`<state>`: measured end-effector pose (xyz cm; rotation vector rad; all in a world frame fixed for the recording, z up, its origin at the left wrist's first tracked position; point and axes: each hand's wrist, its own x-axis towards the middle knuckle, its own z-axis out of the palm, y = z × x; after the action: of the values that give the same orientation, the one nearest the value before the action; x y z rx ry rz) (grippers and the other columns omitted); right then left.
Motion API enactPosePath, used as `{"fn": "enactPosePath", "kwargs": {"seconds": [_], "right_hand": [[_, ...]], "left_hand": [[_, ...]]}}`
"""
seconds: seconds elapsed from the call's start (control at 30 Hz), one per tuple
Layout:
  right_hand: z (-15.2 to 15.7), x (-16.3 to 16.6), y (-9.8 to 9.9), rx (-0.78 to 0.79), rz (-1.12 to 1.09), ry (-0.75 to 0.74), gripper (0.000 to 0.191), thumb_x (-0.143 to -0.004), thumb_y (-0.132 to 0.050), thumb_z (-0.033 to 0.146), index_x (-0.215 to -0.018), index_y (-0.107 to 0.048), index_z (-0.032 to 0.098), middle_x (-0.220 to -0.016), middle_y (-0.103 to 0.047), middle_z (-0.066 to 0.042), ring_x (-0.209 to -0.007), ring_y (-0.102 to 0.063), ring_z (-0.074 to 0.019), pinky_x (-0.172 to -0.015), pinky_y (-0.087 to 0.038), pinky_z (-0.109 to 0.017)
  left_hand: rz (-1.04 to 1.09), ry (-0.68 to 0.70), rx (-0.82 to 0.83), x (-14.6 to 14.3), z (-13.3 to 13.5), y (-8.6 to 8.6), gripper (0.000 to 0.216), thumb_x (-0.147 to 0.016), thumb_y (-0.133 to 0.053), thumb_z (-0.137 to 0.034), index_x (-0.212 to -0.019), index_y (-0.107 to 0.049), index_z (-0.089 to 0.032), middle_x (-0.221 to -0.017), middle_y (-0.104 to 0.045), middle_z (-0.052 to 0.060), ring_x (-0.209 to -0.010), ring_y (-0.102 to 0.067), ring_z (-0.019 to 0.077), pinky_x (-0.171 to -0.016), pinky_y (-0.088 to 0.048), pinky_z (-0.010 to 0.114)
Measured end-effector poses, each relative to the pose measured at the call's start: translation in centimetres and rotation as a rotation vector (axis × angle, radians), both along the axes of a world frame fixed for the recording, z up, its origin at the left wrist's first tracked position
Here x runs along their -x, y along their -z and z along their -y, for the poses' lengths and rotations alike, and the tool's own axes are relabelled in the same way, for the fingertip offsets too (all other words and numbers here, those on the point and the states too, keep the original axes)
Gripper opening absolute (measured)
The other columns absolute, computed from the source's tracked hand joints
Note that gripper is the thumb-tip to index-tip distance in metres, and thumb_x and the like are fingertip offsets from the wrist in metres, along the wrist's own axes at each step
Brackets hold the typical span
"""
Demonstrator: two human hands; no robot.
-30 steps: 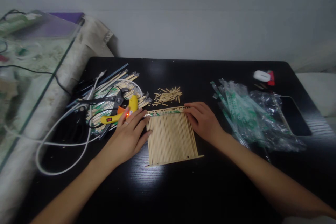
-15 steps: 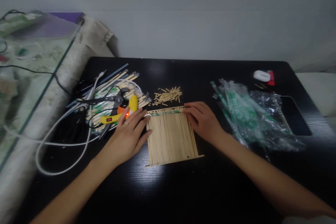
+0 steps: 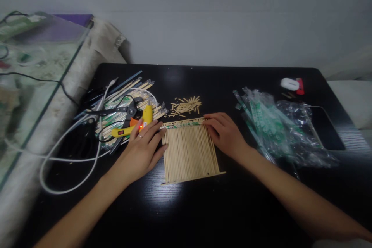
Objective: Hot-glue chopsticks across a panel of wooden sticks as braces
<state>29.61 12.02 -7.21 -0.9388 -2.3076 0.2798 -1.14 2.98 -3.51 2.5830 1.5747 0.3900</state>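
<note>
Contact is made on both sides of a flat panel of pale wooden sticks (image 3: 189, 150), which is laid on a glossy black table (image 3: 203, 209) near the middle of the view, its sticks running away from the person and a thin cross stick jutting out along its near edge. The left hand (image 3: 142, 151) is spread flat with the fingers extended, and its fingertips and thumb are pressed against the panel's left edge near the far corner; nothing is enclosed by it. The right hand (image 3: 225, 133) is likewise held loose and flat, with the fingers laid over the panel's far right corner and nothing gripped. The panel is thus kept between the two hands rather than lifted. Just beyond the left hand a yellow plastic glue gun (image 3: 147, 115) with a lit red switch is seen, lying across a pair of black-handled cutters (image 3: 128, 113) and a heap of long wrapped wooden sticks (image 3: 128, 87). A small pile of short cut stick pieces (image 3: 186, 105) is scattered just beyond the panel. Well to the right a heap of clear plastic wrappers with green print (image 3: 276, 128) is spread, and a looped white cable (image 3: 69, 162) is draped at the left.
</note>
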Motion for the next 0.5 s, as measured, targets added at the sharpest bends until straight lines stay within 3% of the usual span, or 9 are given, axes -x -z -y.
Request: {"fn": "enactPosePath", "kwargs": {"seconds": [0.5], "right_hand": [[0.01,0.06,-0.24,0.004,-0.001,0.003,0.020,-0.102,-0.056,0.013,-0.109,-0.071,0.023,-0.117,-0.075,-0.010,-0.109,-0.068,-0.0277,-0.093,-0.058,-0.048]], "left_hand": [[0.009,-0.003,0.000,0.05,-0.01,0.10,0.039,-0.106,-0.053,-0.037,-0.136,-0.063,-0.015,-0.148,-0.062,0.019,-0.146,-0.052,0.0366,-0.128,-0.024,0.067]]}}
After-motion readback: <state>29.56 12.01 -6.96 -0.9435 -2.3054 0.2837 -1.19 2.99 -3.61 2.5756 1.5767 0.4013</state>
